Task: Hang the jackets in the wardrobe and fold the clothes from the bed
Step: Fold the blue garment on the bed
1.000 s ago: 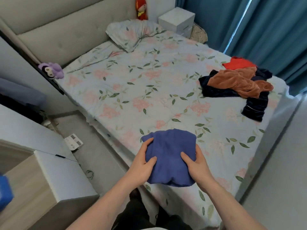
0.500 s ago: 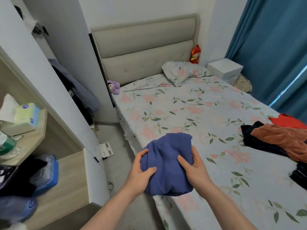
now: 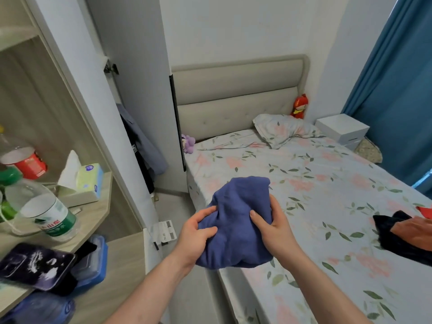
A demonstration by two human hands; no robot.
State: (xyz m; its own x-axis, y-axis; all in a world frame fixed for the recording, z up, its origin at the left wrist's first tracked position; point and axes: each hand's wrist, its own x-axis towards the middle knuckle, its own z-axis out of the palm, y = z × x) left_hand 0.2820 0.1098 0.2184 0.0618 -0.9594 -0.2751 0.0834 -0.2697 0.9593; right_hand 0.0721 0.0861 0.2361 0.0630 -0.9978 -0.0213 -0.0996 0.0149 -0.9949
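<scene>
Blue folded cloth (image 3: 238,220) is held up between both hands, over the near left edge of the bed (image 3: 327,188). Left hand (image 3: 196,239) grips its left side, fingers (image 3: 205,212) curled over the top and thumb pressed into the fabric. Right hand (image 3: 273,226) clamps the right side, thumb on the front, fingers wrapped behind. More clothes (image 3: 406,237) lie in a heap at the bed's right edge. Left of the hands, a shelf (image 3: 102,195) carries a bottle (image 3: 44,211) and tissues (image 3: 86,181).
</scene>
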